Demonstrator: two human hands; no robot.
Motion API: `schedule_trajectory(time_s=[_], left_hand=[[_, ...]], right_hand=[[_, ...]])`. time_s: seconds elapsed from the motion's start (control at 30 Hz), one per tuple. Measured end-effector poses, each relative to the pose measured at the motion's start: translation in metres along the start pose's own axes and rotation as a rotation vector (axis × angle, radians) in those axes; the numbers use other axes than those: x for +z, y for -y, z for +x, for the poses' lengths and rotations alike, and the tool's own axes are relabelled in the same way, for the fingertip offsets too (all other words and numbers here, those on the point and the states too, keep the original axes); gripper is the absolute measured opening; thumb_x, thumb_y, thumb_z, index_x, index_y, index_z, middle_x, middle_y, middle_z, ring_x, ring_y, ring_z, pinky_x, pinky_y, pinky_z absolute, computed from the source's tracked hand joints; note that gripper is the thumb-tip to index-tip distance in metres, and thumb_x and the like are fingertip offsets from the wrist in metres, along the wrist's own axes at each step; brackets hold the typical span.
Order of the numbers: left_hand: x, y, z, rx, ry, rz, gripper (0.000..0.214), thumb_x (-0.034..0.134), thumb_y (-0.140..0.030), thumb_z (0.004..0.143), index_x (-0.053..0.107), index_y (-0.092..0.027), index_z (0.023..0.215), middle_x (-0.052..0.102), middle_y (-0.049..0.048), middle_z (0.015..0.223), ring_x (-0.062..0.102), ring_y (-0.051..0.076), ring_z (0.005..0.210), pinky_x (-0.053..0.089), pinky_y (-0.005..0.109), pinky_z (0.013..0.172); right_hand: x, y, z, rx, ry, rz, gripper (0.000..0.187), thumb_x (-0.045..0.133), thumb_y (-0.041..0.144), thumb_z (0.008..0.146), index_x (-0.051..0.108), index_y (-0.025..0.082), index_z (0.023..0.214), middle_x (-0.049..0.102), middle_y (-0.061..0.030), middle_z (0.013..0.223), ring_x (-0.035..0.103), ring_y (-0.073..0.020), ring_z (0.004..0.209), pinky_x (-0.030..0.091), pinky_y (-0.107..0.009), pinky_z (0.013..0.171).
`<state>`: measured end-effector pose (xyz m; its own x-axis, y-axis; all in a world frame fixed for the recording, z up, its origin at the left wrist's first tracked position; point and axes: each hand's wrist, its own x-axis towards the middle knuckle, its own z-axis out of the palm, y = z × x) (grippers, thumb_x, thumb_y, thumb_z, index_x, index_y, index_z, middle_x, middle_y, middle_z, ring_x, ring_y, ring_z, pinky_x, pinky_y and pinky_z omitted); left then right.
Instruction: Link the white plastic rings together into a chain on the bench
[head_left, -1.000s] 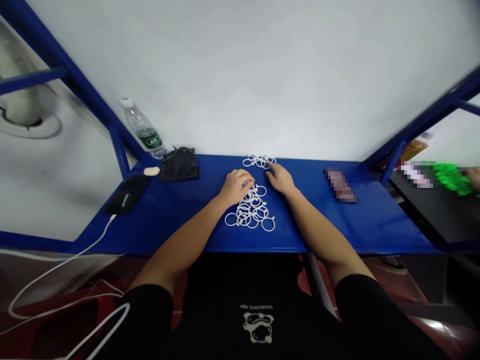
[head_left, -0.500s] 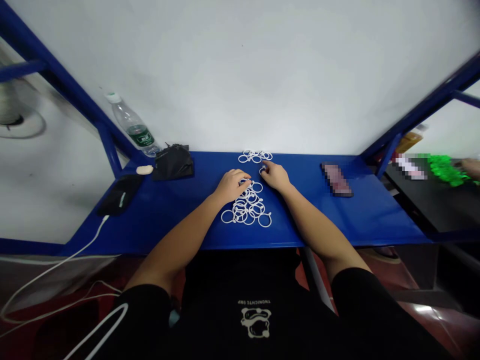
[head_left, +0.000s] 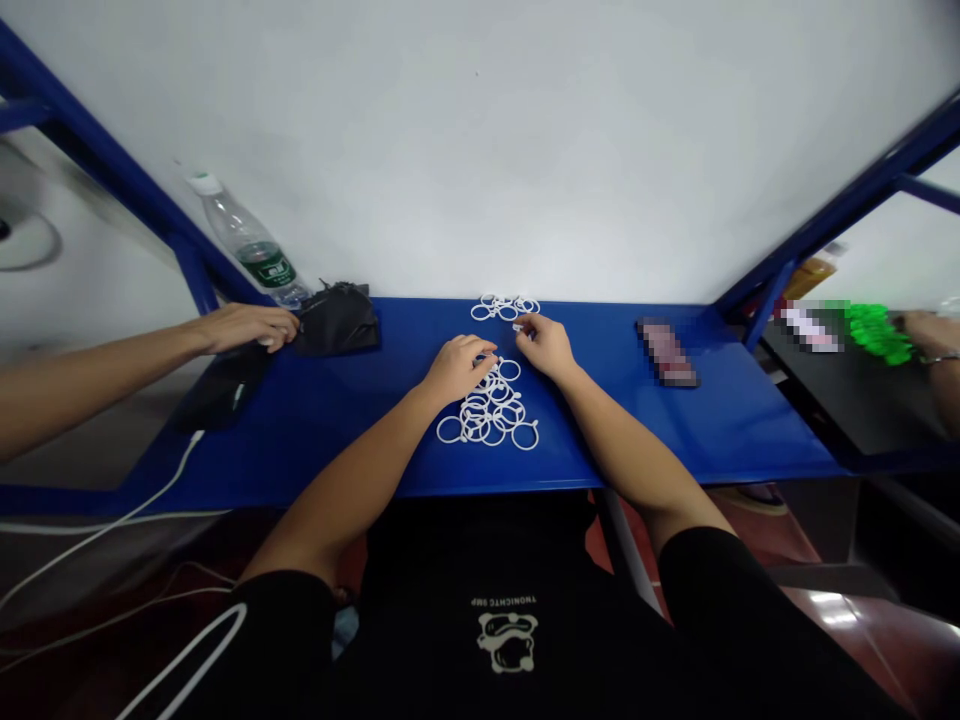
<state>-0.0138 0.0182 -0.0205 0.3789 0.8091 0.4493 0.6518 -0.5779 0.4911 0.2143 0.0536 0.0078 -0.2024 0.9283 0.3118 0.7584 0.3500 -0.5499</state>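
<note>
My right hand (head_left: 546, 345) is closed in a pinch at the fingertips. A white ring (head_left: 517, 327) is between thumb and finger; only a small piece of it shows. Beside it, my left hand (head_left: 456, 369) hovers at the far end of a loose heap of white rings (head_left: 493, 408), thumb and fingers slightly apart, with nothing visible in them. The heaped rings overlap, and each has a small eyelet knob. Beyond my hands, by the wall, lies a smaller group of white rings (head_left: 506, 308).
On the blue table (head_left: 615, 430) lie a blurred-out phone (head_left: 667, 352), a crumpled black bag (head_left: 339, 322) and a black power bank (head_left: 217, 395) with a white cable. A bottle (head_left: 259, 250) leans at left. Another person's hand (head_left: 259, 325) reaches in there; a co-worker's hand (head_left: 926, 330) touches green tinsel (head_left: 877, 335).
Another person's arm has come in from the left, its hand over the small cream case. My right hand has lifted its ring slightly; my left hand has barely moved. The view shifted a little.
</note>
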Motion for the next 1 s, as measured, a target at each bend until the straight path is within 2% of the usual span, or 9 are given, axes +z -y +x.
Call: schedule_trajectory(time_s=[0.07,0.13,0.27,0.4,0.57,0.87,0.93,1.0], left_hand=[[-0.001,0.0,0.0,-0.012,-0.047,0.006,0.029,0.064,-0.03,0.105,0.076,-0.02,0.129,0.079,0.0088,0.111,0.071,0.027,0.108,0.056,0.046,0.103],[-0.002,0.001,0.001,-0.009,-0.084,0.013,0.031,0.061,-0.031,0.107,0.075,-0.019,0.132,0.08,0.0097,0.111,0.072,0.027,0.107,0.055,0.046,0.102],[-0.003,0.001,0.002,-0.004,-0.126,0.047,0.026,0.06,-0.035,0.108,0.081,-0.022,0.115,0.081,0.009,0.106,0.073,0.027,0.1,0.056,0.043,0.094],[-0.004,0.0,0.001,0.006,-0.144,0.06,0.026,0.059,-0.036,0.108,0.082,-0.024,0.104,0.082,0.0075,0.101,0.073,0.025,0.096,0.054,0.041,0.09],[-0.008,-0.004,0.001,0.045,-0.111,0.097,0.031,0.056,-0.038,0.108,0.081,-0.024,0.098,0.082,0.0075,0.098,0.071,0.025,0.092,0.051,0.043,0.089],[-0.011,-0.002,0.0,0.12,-0.04,0.138,0.033,0.053,-0.035,0.107,0.074,-0.023,0.085,0.078,0.0061,0.089,0.068,0.024,0.088,0.048,0.043,0.089],[-0.011,-0.003,0.001,0.113,-0.046,0.121,0.031,0.054,-0.034,0.107,0.074,-0.023,0.087,0.078,0.0058,0.089,0.068,0.024,0.087,0.049,0.043,0.088],[-0.013,-0.007,0.001,0.117,-0.053,0.092,0.027,0.056,-0.035,0.106,0.074,-0.024,0.088,0.079,0.0052,0.09,0.069,0.023,0.088,0.05,0.043,0.089]], right_hand=[[0.002,0.004,-0.004,-0.108,-0.052,0.129,0.039,0.057,0.025,0.096,0.076,0.019,0.129,0.081,-0.0058,0.101,0.071,-0.0191,0.081,0.058,-0.031,0.085],[0.004,0.009,-0.009,-0.204,-0.05,0.204,0.039,0.056,0.028,0.098,0.076,0.02,0.131,0.081,-0.0059,0.1,0.069,-0.0178,0.077,0.058,-0.031,0.082],[0.008,0.017,-0.017,-0.306,0.014,0.205,0.03,0.059,0.031,0.1,0.08,0.023,0.12,0.08,-0.0063,0.099,0.069,-0.0186,0.079,0.058,-0.033,0.084],[0.008,0.018,-0.018,-0.307,0.032,0.218,0.027,0.06,0.036,0.103,0.08,0.023,0.114,0.081,-0.0071,0.101,0.07,-0.0196,0.082,0.058,-0.034,0.085],[0.002,0.02,-0.018,-0.357,0.055,0.254,0.025,0.057,0.036,0.104,0.078,0.021,0.104,0.079,-0.0073,0.097,0.069,-0.02,0.083,0.055,-0.033,0.084],[0.003,0.019,-0.016,-0.284,0.189,0.361,0.022,0.06,0.037,0.099,0.073,0.019,0.097,0.074,-0.0031,0.085,0.062,-0.0168,0.072,0.051,-0.029,0.072],[0.005,0.013,-0.012,-0.263,0.185,0.371,0.025,0.059,0.04,0.101,0.074,0.02,0.099,0.074,-0.0031,0.084,0.064,-0.0181,0.074,0.053,-0.03,0.073],[0.006,0.001,-0.005,-0.239,0.117,0.324,0.03,0.056,0.043,0.104,0.076,0.02,0.103,0.077,-0.0056,0.092,0.069,-0.0211,0.084,0.057,-0.034,0.083]])
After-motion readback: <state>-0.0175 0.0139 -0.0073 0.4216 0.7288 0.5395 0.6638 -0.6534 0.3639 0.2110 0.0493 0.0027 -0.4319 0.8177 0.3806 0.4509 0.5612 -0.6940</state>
